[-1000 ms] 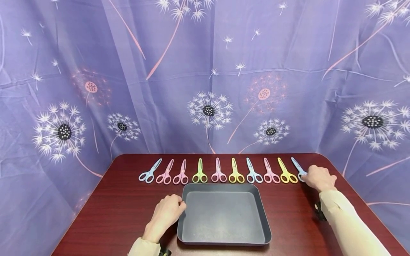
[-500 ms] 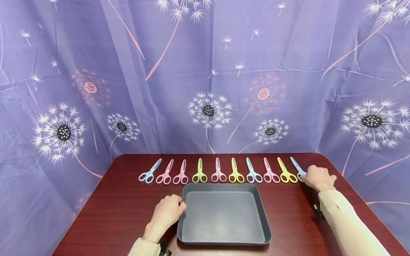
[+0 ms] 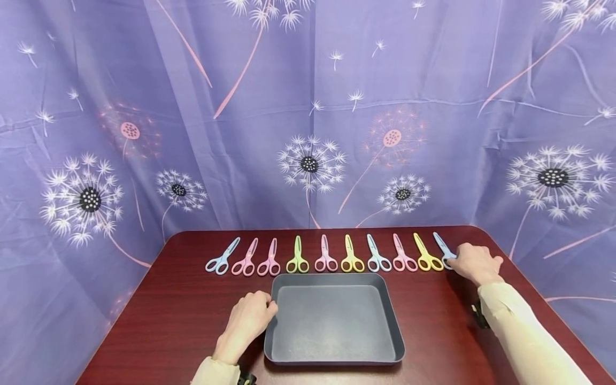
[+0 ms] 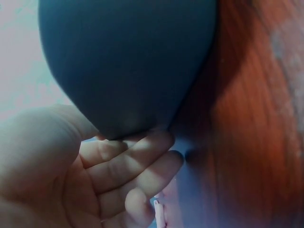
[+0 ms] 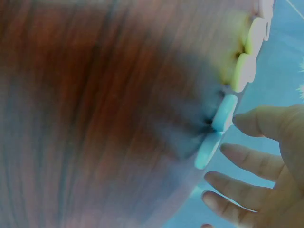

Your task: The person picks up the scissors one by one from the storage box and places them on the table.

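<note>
My left hand (image 3: 246, 322) grips the left rim of a dark grey baking tray (image 3: 332, 357). In the left wrist view its fingers (image 4: 137, 166) bend against the tray's outer wall, with the thumb partly hidden behind the wall. My right hand (image 3: 477, 264) reaches to the far right end of a row of scissors, at the light blue scissors (image 3: 443, 245). Their blades point away and the hand covers part of the handles. In the right wrist view the thumb tip meets one blue handle loop (image 5: 225, 113), while the other fingers (image 5: 251, 161) are spread and fairly straight.
Beside the blue pair lie yellow scissors (image 3: 423, 251), then pink scissors (image 3: 401, 251), and several more pairs run leftward to another blue pair (image 3: 223, 256). The row stands just behind the tray on a dark red wooden table (image 3: 168, 299). A purple dandelion curtain (image 3: 269, 160) hangs behind.
The head view has shifted slightly, so everything sits a little higher and further left. Both hands, the tray and the scissors keep their places relative to each other.
</note>
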Demonstrator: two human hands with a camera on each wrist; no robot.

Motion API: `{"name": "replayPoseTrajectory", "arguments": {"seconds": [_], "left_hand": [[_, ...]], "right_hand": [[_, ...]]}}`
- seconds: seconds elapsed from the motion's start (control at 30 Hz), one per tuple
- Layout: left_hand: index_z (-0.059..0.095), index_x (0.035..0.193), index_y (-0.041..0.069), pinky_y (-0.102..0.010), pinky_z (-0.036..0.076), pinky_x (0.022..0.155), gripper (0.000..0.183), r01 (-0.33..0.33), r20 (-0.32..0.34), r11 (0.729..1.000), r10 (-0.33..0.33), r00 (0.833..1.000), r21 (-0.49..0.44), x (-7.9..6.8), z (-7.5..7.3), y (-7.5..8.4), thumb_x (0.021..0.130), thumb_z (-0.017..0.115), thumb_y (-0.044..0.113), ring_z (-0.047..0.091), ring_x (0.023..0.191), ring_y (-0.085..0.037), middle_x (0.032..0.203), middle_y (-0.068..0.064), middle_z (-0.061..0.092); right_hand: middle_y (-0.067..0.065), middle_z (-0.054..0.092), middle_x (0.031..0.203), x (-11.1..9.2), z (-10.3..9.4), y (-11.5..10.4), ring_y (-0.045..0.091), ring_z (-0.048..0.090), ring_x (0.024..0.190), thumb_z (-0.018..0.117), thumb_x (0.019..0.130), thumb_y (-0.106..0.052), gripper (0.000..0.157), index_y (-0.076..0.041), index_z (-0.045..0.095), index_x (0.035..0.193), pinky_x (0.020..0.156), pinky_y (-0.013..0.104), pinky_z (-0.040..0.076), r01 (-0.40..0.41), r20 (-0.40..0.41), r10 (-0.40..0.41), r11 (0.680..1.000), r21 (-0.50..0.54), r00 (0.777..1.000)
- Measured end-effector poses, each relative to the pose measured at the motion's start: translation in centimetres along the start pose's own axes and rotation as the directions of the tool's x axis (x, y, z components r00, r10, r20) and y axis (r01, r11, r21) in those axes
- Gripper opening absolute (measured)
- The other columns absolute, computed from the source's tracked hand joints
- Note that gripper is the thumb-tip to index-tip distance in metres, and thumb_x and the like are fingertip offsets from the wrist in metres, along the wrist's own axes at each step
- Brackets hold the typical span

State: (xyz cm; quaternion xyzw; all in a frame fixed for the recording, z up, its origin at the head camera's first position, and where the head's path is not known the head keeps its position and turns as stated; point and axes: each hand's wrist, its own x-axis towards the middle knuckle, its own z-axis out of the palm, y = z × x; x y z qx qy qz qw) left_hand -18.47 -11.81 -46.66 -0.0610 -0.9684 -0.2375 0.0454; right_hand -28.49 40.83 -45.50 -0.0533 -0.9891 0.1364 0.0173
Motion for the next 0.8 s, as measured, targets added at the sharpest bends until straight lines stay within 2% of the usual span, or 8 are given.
{"name": "replayPoseTrajectory", "arguments": {"seconds": [0.13, 0.23, 0.37, 0.5, 0.67, 0.8], "left_hand": [[0.046, 0.053, 0.018, -0.035, 0.033, 0.047, 0.032, 0.007, 0.011, 1.0, -0.007, 1.0, 0.0, 0.0, 0.0, 0.0, 0.081, 0.06, 0.018, 0.042, 0.048, -0.017, 0.048, 0.005, 0.04], [0.047, 0.053, 0.018, -0.035, 0.033, 0.047, 0.031, 0.007, 0.013, 1.0, -0.008, 1.0, 0.002, 0.0, 0.0, 0.0, 0.081, 0.06, 0.018, 0.042, 0.048, -0.017, 0.049, 0.004, 0.041], [0.046, 0.053, 0.018, -0.035, 0.033, 0.047, 0.032, 0.013, 0.01, 1.0, -0.013, 1.0, 0.003, -0.1, 0.0, -0.1, 0.081, 0.06, 0.018, 0.042, 0.048, -0.017, 0.049, 0.004, 0.041], [0.046, 0.052, 0.018, -0.035, 0.033, 0.047, 0.032, 0.018, 0.005, 1.0, -0.018, 1.0, 0.003, 0.0, 0.0, -0.1, 0.081, 0.059, 0.018, 0.042, 0.048, -0.017, 0.048, 0.004, 0.04], [0.045, 0.052, 0.018, -0.036, 0.033, 0.047, 0.032, 0.02, 0.001, 1.0, -0.02, 1.0, 0.009, 0.2, 0.0, -0.1, 0.081, 0.059, 0.019, 0.042, 0.048, -0.018, 0.048, 0.003, 0.04], [0.044, 0.051, 0.018, -0.035, 0.032, 0.046, 0.033, 0.016, -0.008, 1.0, -0.016, 1.0, 0.007, 0.4, 0.0, -0.1, 0.08, 0.059, 0.019, 0.041, 0.047, -0.017, 0.048, 0.004, 0.038]], "right_hand": [[0.012, 0.056, 0.069, -0.3, -0.2, -0.8, 0.049, 0.049, 0.086, 0.066, 0.079, -0.027, 0.021, -0.009, 0.058, 0.071, 0.069, 0.069, 0.026, 0.036, -0.032, -0.036, 0.999, -0.013, 0.999], [0.018, 0.057, 0.078, -0.5, -0.2, -1.4, 0.052, 0.045, 0.09, 0.063, 0.077, -0.024, 0.018, -0.006, 0.059, 0.078, 0.069, 0.069, 0.026, 0.06, -0.048, -0.061, 0.998, -0.027, 0.997], [0.028, 0.056, 0.094, -0.8, 0.2, -2.5, 0.053, 0.041, 0.096, 0.062, 0.079, -0.024, 0.03, 0.001, 0.061, 0.096, 0.071, 0.071, 0.026, 0.098, -0.08, -0.101, 0.994, -0.044, 0.992], [0.03, 0.055, 0.102, -1.3, 0.6, -3.7, 0.053, 0.041, 0.099, 0.063, 0.082, -0.025, 0.038, 0.003, 0.06, 0.108, 0.073, 0.072, 0.027, 0.135, -0.124, -0.142, 0.989, -0.061, 0.982], [0.03, 0.056, 0.108, -1.9, 1.1, -5.3, 0.052, 0.042, 0.103, 0.063, 0.084, -0.026, 0.037, 0.001, 0.061, 0.111, 0.075, 0.072, 0.028, 0.161, -0.151, -0.17, 0.985, -0.068, 0.974], [0.028, 0.056, 0.104, -2.1, 1.4, -6.2, 0.05, 0.043, 0.101, 0.066, 0.084, -0.027, 0.039, 0.0, 0.061, 0.111, 0.075, 0.071, 0.029, 0.165, -0.168, -0.171, 0.985, -0.051, 0.971]]}}
